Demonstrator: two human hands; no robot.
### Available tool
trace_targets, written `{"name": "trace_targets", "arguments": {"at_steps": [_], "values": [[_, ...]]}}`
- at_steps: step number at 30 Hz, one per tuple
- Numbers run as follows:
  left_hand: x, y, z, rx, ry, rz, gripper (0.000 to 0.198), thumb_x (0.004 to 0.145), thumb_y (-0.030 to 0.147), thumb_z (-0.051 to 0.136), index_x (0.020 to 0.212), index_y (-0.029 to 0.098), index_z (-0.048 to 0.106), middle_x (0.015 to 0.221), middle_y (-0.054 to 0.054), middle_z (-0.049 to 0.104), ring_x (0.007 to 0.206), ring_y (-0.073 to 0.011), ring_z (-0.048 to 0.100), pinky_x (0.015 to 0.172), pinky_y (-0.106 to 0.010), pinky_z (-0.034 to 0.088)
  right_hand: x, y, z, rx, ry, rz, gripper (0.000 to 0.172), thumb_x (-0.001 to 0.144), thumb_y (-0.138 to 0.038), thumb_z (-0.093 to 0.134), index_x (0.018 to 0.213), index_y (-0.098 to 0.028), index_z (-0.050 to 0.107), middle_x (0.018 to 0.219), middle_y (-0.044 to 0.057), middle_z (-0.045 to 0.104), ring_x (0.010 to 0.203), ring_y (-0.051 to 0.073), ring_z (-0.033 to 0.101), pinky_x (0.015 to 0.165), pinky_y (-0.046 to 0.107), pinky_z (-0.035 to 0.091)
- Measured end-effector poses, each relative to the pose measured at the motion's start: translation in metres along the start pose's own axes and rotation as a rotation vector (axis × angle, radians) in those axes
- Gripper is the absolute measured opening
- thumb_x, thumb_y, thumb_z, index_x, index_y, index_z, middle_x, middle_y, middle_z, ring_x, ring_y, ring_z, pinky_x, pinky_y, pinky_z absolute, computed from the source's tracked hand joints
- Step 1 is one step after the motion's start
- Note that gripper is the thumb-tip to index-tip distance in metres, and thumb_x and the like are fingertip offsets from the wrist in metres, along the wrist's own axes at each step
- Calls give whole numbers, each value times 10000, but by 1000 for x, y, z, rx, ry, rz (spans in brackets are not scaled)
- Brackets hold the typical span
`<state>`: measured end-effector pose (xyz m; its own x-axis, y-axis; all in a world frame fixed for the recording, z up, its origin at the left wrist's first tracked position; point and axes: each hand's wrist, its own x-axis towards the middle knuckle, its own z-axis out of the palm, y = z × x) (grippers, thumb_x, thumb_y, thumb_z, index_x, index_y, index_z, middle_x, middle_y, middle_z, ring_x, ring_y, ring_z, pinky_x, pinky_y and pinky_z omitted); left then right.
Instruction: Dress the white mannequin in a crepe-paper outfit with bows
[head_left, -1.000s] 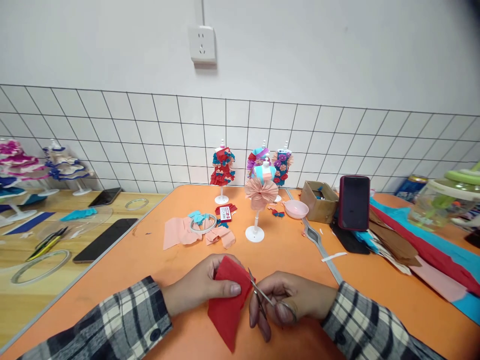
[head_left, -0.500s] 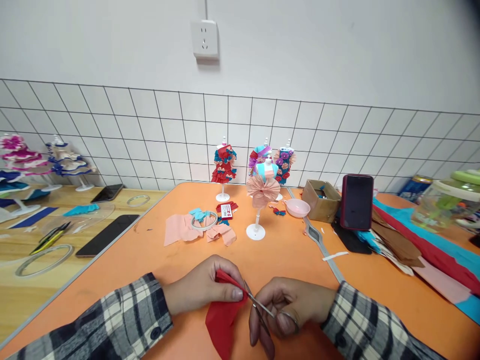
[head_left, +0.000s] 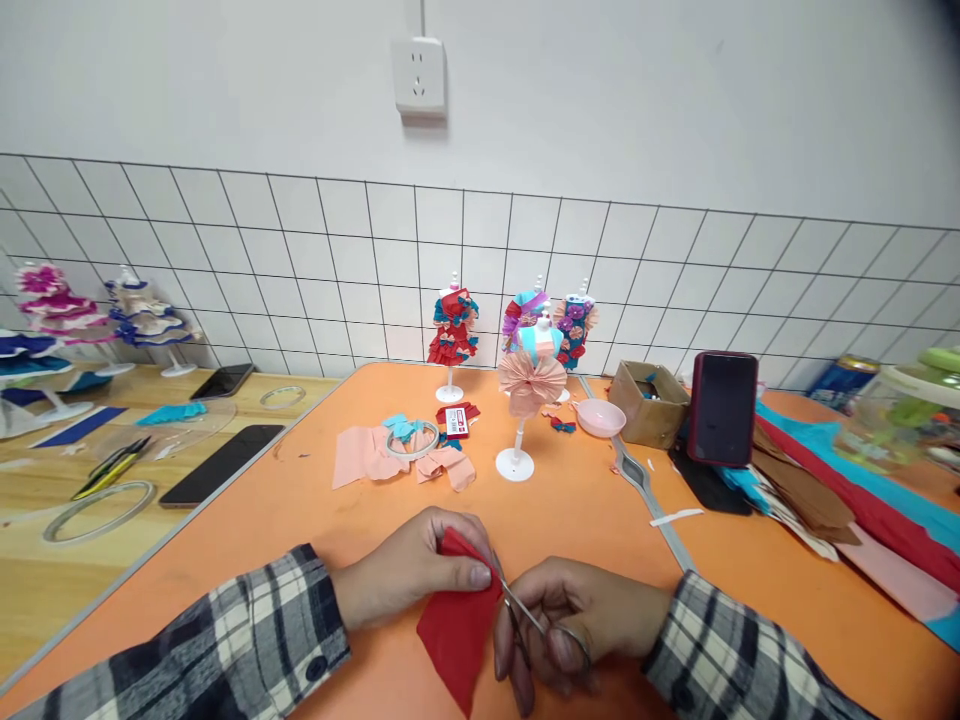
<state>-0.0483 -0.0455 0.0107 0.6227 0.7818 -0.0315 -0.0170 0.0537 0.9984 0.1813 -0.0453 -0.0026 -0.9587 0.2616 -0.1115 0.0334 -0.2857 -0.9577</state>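
Observation:
My left hand (head_left: 427, 560) pinches a piece of red crepe paper (head_left: 459, 640) between thumb and fingers, and its lower part hangs down to a point. In my right hand (head_left: 577, 610) is a pair of small metal scissors (head_left: 526, 612), with fingers through the handle loops. The blades meet the paper's right edge beside my left thumb; their tips are partly hidden. Behind my hands stands a small white mannequin (head_left: 515, 463) dressed in a pleated peach paper rosette (head_left: 532, 380) and a light blue top.
Peach paper scraps (head_left: 367, 458) and a tape roll (head_left: 412, 440) lie at centre left. Dressed mannequins (head_left: 452, 330) stand at the back. To the right are a pink bowl (head_left: 601, 418), a cardboard box (head_left: 648, 405), an upright phone (head_left: 722, 410) and crepe paper strips (head_left: 877, 510).
The scissor blades have closed somewhat at the paper's edge. The red paper has swung slightly and shows more of its face. The whole view has shifted a little.

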Motion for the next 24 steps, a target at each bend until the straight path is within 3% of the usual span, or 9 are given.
{"name": "trace_targets", "arguments": {"at_steps": [3,8,13,18,24], "values": [[0,-2,0,39,-45,-40,301,699,437,793,741,145,734,721,-17,650,634,-124,537,600,-232,393,-1,-1,0,18,-27,24,618,690,-623,724,961,-71,659,851,95,691,538,63,520,391,116,361],[-1,-2,1,30,-14,-68,323,687,449,798,698,138,712,661,10,611,570,-97,486,547,-219,340,-2,-3,-1,20,27,27,568,720,-587,720,881,-46,663,625,28,640,404,46,480,377,136,400],[-1,-4,3,22,-26,-65,318,700,441,793,715,134,714,681,2,619,605,-106,503,572,-223,353,1,2,-2,87,1,-4,622,687,-611,730,936,-44,668,700,43,649,431,65,524,361,153,439],[-2,-6,4,33,-20,-72,309,690,427,804,720,133,713,695,4,616,613,-103,497,578,-222,348,0,6,-4,67,18,32,522,704,-529,761,896,-52,672,626,16,623,418,58,518,382,140,445],[-2,-6,7,67,-61,-97,326,677,451,803,718,139,719,677,7,614,603,-109,496,574,-224,352,1,8,-4,124,-23,35,565,687,-553,762,932,-50,685,677,34,629,477,70,543,383,134,450]]}}
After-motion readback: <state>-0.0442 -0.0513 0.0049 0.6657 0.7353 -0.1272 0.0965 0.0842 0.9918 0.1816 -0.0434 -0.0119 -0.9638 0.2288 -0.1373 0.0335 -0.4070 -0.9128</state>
